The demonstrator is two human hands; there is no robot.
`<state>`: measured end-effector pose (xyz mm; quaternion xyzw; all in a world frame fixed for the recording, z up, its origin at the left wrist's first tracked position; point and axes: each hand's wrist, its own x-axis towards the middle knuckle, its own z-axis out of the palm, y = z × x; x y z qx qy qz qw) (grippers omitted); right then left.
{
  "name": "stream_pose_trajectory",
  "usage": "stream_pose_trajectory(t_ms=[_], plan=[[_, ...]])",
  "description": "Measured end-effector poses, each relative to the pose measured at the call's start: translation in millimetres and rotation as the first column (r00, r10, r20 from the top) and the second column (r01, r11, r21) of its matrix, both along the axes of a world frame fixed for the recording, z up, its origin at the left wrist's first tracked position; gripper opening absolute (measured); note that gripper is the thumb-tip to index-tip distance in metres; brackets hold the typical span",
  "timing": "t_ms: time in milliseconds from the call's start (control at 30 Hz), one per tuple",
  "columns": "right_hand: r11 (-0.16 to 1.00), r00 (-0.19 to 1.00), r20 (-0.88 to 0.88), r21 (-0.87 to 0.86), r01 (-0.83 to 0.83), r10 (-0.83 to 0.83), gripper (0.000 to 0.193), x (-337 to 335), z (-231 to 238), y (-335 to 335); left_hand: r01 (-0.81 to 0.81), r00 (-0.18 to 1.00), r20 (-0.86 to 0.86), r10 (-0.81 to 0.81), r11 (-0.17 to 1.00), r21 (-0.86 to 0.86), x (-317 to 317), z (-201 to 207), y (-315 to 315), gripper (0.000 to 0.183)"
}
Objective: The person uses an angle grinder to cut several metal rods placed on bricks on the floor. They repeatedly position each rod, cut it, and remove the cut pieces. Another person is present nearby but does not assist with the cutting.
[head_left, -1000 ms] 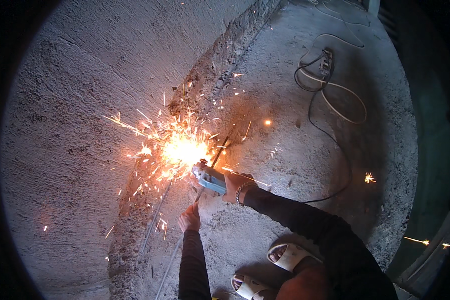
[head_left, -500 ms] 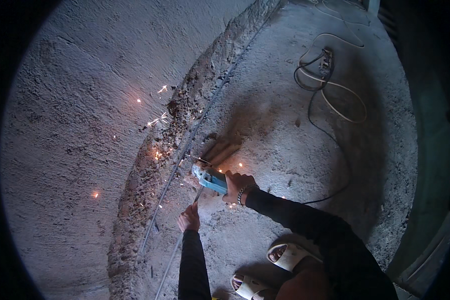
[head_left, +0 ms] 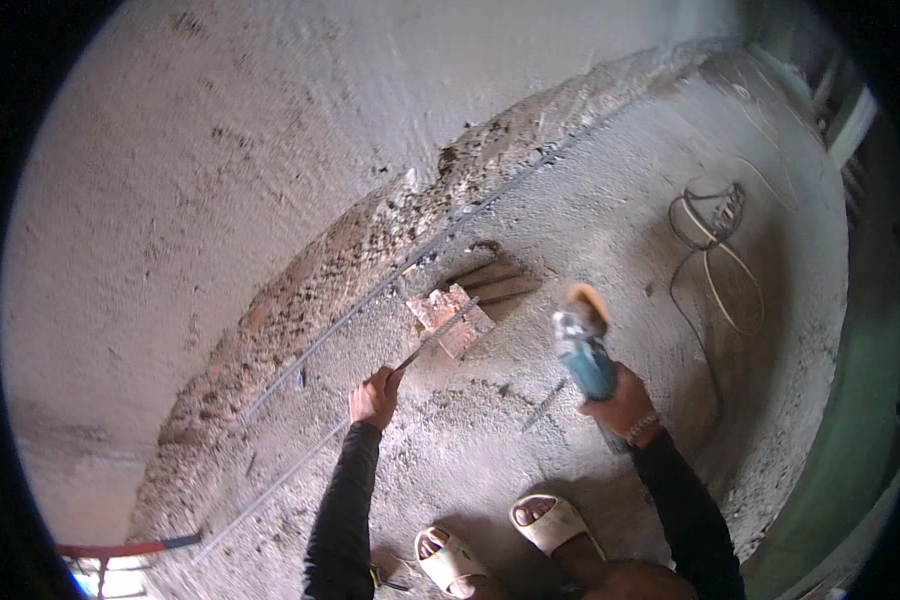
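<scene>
My left hand (head_left: 373, 399) is closed around a thin ribbed steel rebar (head_left: 422, 350). Its far end rests over a broken reddish brick (head_left: 467, 343) on the rough floor, and a bar in line with it runs back behind the hand toward the lower left. Off to the right, my right hand (head_left: 622, 405) grips a blue-green angle grinder (head_left: 588, 365), held up away from the rebar. The grinder's orange-brown disc (head_left: 589, 305) is blurred, and no sparks show. A short dark bar piece (head_left: 543, 405) lies on the floor between the hands.
Another long rebar (head_left: 340, 328) lies along the foot of the plastered wall (head_left: 240, 180), beside crumbled rubble. A dark cord (head_left: 698, 325) runs to a power strip (head_left: 727, 208) with looped cable at right. My sandalled feet (head_left: 555, 522) stand below; a red bar-like tool (head_left: 120, 551) is lower left.
The grinder has come off the rebar and swung right in my right hand. The sparks are gone, and the brick under the rebar is uncovered. My left hand still holds the rebar.
</scene>
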<state>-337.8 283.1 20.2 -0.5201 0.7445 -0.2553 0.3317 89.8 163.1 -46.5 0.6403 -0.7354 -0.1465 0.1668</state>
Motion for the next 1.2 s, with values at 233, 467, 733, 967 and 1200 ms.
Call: stream_pose_trajectory(t_ms=[233, 467, 733, 967, 1200], plan=[[0.976, 0.973, -0.083, 0.016, 0.216, -0.214, 0.068, -43.8, 21.4, 81.8, 0.051, 0.993, -0.104, -0.050, 0.999, 0.016, -29.8, 5.7, -20.3, 0.033], [0.943, 0.940, 0.095, 0.090, 0.321, -0.329, 0.061, -55.3, 20.3, 104.1, 0.139, 0.973, -0.164, -0.162, 0.980, -0.140, -69.4, 19.0, -40.1, 0.027], [0.902, 0.904, 0.122, 0.199, 0.383, -0.410, 0.074, -63.5, 22.1, 81.5, 0.444, 0.866, -0.182, -0.465, 0.884, -0.147, -116.0, 46.0, -189.0, 0.031], [0.885, 0.882, 0.142, 0.210, 0.416, -0.449, 0.059, -76.5, 30.4, 67.7, 0.550, 0.774, 0.228, -0.590, 0.806, 0.217, -181.0, -10.8, -238.7, 0.034], [0.899, 0.883, 0.200, 0.211, 0.384, -0.425, 0.061, -85.2, 26.6, 79.1, 0.656, 0.717, 0.197, -0.669, 0.742, 0.136, -174.5, -30.2, -244.9, 0.028]])
